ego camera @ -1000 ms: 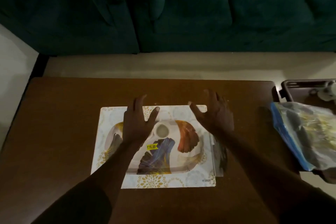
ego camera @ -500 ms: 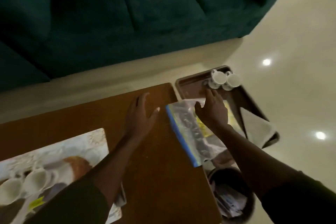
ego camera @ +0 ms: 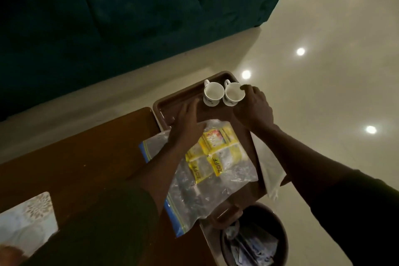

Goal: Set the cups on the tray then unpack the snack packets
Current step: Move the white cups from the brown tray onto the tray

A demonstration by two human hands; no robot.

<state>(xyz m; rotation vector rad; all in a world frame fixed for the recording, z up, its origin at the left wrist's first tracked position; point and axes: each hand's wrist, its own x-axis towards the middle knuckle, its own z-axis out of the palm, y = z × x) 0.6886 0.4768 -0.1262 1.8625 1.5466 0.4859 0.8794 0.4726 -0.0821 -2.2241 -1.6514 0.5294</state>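
Observation:
Two white cups stand side by side at the far end of a brown tray (ego camera: 172,103). Reaching over the tray, my left hand (ego camera: 185,123) has its fingers stretched flat and apart, just short of the left cup (ego camera: 213,93), holding nothing. My right hand (ego camera: 254,110) is curled against the right cup (ego camera: 233,93), a fingertip on its rim. A clear zip bag (ego camera: 216,190) with a blue seal lies across the tray and the table edge under my left forearm. Inside it are yellow snack packets (ego camera: 218,147).
The brown tray sits beside the right end of a wooden table (ego camera: 75,157). A patterned mat (ego camera: 28,216) shows at the lower left. A round bin (ego camera: 254,239) with wrappers stands below the tray, and a white cloth (ego camera: 269,168) hangs at the tray's right. A dark green sofa (ego camera: 108,17) is behind.
The view has swung right from the patterned mat to the brown tray. Both hands moved forward off the table and bag: the right onto the right cup, the left toward the left cup.

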